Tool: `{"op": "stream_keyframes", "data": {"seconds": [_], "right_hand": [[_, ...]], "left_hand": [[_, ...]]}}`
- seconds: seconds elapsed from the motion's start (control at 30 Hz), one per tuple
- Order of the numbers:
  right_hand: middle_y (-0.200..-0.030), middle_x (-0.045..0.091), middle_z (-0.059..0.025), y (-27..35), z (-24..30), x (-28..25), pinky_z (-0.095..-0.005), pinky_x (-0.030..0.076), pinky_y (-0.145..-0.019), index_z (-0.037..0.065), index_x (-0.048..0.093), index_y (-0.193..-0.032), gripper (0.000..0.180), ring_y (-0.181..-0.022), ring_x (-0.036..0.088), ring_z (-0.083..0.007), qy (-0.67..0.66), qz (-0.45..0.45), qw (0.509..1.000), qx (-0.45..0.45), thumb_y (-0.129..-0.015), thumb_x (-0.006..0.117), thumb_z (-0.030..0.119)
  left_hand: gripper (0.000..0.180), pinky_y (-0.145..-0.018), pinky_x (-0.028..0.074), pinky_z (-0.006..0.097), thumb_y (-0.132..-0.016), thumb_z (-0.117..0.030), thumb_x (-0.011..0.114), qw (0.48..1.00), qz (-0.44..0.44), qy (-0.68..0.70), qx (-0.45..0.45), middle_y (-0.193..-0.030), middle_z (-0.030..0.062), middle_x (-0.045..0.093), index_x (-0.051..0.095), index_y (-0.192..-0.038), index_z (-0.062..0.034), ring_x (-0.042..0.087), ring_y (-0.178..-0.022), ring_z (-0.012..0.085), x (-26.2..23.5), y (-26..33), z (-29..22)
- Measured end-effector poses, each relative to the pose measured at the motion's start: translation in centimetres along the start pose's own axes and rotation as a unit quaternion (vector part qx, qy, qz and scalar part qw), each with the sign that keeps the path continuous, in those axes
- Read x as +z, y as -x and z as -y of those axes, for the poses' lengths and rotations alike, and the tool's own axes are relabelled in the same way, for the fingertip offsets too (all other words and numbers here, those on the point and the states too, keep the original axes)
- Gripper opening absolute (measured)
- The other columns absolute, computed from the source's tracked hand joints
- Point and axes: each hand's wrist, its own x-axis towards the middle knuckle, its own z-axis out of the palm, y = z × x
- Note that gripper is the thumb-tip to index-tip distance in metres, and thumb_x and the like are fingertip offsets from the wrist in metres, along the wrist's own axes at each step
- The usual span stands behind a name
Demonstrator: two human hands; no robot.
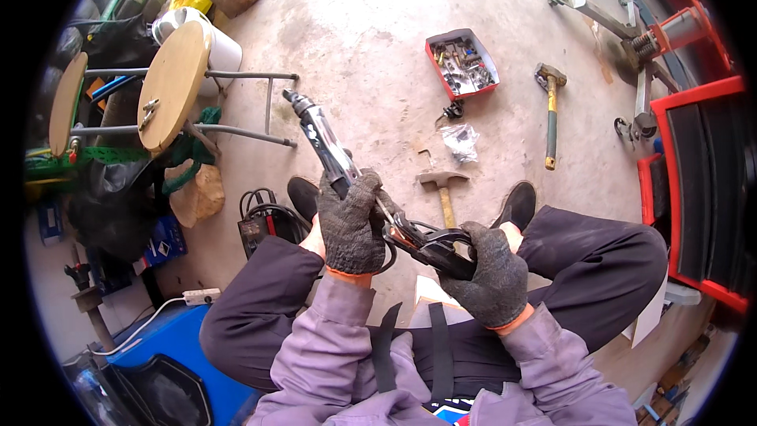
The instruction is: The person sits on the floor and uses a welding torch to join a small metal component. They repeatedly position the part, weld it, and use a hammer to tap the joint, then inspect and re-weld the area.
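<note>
My left hand (352, 225), in a dark grey work glove, is closed around a shiny chrome cylindrical tool (323, 138) with a narrow dark tip that points up and away. What kind of tool it is, I cannot tell. My gloved right hand (490, 272) grips a black welding electrode holder (441, 252) with coppery jaws. A thin rod (386, 209) runs from those jaws toward my left hand; whether the left fingers touch it is hidden. Black cable loops beneath both hands. Just past them a hammer (443, 183) lies on the floor between my feet.
Farther off stand a red box of metal parts (464, 65), a clear plastic bag (460, 143) and a sledgehammer (551, 114). A toppled round-topped stool (175, 87) lies left, near a black cabled machine (264, 221). At right are a red cabinet (706, 189) and a wheeled metal frame (607, 20).
</note>
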Motion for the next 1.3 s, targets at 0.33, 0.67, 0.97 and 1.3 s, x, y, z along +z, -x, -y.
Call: {"op": "stream_keyframes", "data": {"seconds": [0.33, 0.67, 0.97, 1.3], "right_hand": [[-0.096, 0.062, -0.0146, 0.4, 0.0, -0.1, -0.0402, 0.054, -0.069, 0.007, 0.058, -0.126, 0.068, -0.082, 0.066, -0.0318, -0.016, 0.014, 0.998, 0.052, -0.064, 0.084, 0.021], [-0.101, 0.067, -0.0138, 0.2, -0.3, 0.1, -0.0379, 0.057, -0.072, 0.006, 0.057, -0.122, 0.066, -0.085, 0.070, -0.0299, -0.020, 0.030, 0.998, 0.059, -0.064, 0.087, 0.017], [-0.101, 0.066, -0.0136, 0.2, -0.7, 0.9, -0.0374, 0.057, -0.069, 0.003, 0.055, -0.123, 0.067, -0.081, 0.070, -0.0291, 0.008, 0.003, 0.999, 0.037, -0.066, 0.087, 0.020], [-0.086, 0.067, -0.0089, 0.8, -0.6, 1.1, -0.0349, 0.056, -0.064, 0.002, 0.050, -0.139, 0.082, -0.067, 0.068, -0.0234, -0.012, 0.031, 0.985, 0.172, -0.070, 0.087, 0.025]], "left_hand": [[0.053, -0.042, 0.051, 0.029, -0.090, 0.000, 0.065, 1.000, 0.009, -0.006, 0.003, -0.083, 0.0065, 0.059, 0.043, -0.137, -0.0074, 0.059, -0.051, 0.0147, 0.8, 0.6, -0.8], [0.038, -0.046, 0.055, 0.031, -0.090, -0.004, 0.067, 0.998, -0.017, -0.044, 0.051, -0.076, 0.0076, 0.058, 0.047, -0.121, -0.0029, 0.060, -0.053, 0.0166, 1.0, 0.4, -0.1], [0.027, -0.043, 0.053, 0.030, -0.090, -0.006, 0.065, 0.993, -0.048, -0.103, 0.024, -0.064, 0.0076, 0.058, 0.051, -0.113, -0.0031, 0.059, -0.048, 0.0172, -0.8, -0.5, 1.6], [0.026, -0.047, 0.050, 0.025, -0.087, -0.006, 0.070, 0.992, -0.033, -0.118, -0.019, -0.073, 0.0031, 0.057, 0.053, -0.107, -0.0043, 0.057, -0.053, 0.0122, 0.5, -0.2, 1.0]]}}
